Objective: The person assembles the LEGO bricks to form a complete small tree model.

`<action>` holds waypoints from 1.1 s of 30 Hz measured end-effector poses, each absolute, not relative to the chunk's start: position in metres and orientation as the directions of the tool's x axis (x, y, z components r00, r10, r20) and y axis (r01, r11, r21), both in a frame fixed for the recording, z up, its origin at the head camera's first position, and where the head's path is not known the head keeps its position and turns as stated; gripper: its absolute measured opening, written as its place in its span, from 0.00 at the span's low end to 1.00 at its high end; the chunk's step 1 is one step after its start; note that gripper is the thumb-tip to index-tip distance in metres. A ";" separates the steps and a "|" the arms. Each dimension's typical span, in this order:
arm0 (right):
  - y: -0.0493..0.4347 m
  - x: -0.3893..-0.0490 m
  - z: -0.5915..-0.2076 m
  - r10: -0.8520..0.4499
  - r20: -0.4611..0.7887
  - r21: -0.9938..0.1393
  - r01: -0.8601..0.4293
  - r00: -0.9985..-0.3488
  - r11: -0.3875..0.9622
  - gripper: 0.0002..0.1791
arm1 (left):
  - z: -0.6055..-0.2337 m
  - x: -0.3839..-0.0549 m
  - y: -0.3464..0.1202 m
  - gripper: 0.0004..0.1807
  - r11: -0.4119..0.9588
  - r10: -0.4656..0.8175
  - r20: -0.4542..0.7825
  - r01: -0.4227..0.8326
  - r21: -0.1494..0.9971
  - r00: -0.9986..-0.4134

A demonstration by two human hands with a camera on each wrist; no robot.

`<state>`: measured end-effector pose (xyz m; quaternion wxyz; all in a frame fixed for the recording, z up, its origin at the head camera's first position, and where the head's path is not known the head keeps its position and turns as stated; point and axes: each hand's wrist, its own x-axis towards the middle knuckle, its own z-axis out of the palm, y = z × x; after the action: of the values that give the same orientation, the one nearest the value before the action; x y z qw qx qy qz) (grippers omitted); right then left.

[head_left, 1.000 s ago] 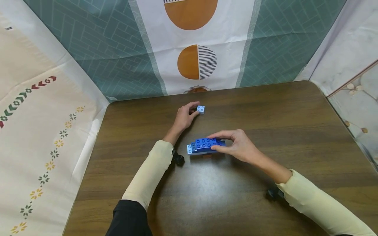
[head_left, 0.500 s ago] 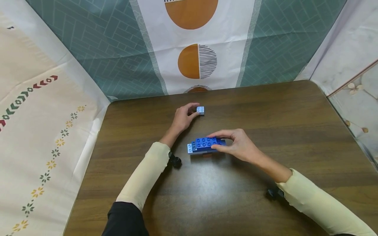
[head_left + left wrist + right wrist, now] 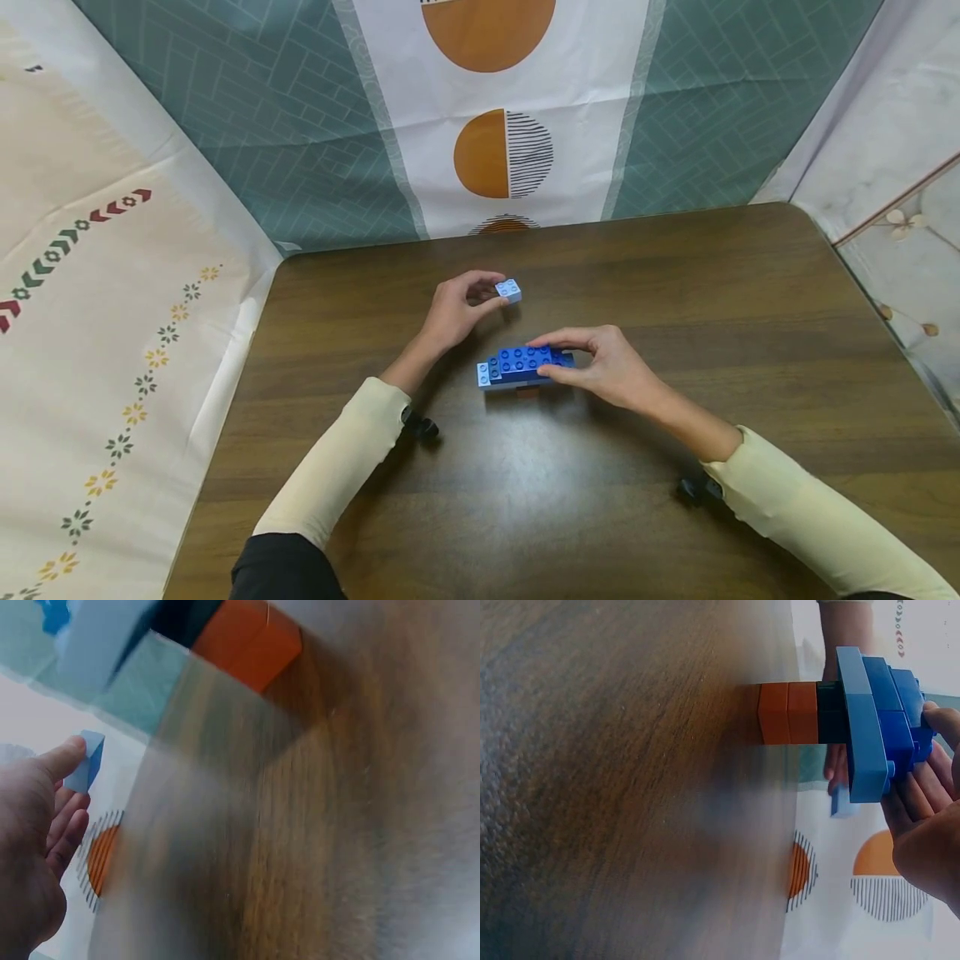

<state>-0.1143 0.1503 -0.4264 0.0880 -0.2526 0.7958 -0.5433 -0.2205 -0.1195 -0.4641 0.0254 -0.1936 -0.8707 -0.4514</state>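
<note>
My left hand (image 3: 454, 308) pinches a light blue toy brick (image 3: 508, 290) with a square of studs on top, held between thumb and fingertips beyond the stacked model. In the left wrist view, the thumb presses against this brick (image 3: 88, 761). My right hand (image 3: 603, 367) grips the upper bricks of a toy-brick model (image 3: 517, 362). Its stem of orange bricks (image 3: 787, 712) and a dark brick (image 3: 830, 712) stands on the table. Above the stem lies a long light blue brick (image 3: 864, 735), topped by darker blue bricks (image 3: 896, 712) in steps, where my right fingers hold.
The brown wooden table (image 3: 675, 283) extends around both hands. Behind its far edge hangs a green and white patterned cloth (image 3: 322, 125). A cream cloth (image 3: 97, 350) hangs at the left. Each wrist carries a small black camera (image 3: 423, 427).
My left hand has drawn back toward me and slightly left, lifting and tilting the light blue brick. The right hand stays in place on the model.
</note>
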 end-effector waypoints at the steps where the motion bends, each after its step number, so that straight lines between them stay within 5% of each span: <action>1: 0.150 -0.114 -0.426 -0.498 0.135 -0.909 -0.307 -0.857 0.282 0.19 | -0.462 -0.217 -0.120 0.21 0.503 0.320 0.234 0.374 0.780 -0.918; 20: 0.149 -0.113 -0.428 -0.484 0.137 -0.904 -0.309 -0.864 0.295 0.19 | -0.425 -0.156 -0.124 0.17 0.323 0.406 0.419 0.556 0.766 -0.812; 33: 0.150 -0.113 -0.427 -0.479 0.147 -0.911 -0.308 -0.865 0.276 0.20 | -0.420 -0.127 -0.118 0.16 0.231 0.482 0.428 0.583 0.779 -0.764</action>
<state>-0.1126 0.1505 -0.4266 0.0783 -0.2474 0.7950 -0.5483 -0.1273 -0.1182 -0.4198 0.0484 -0.3401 -0.7832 -0.5183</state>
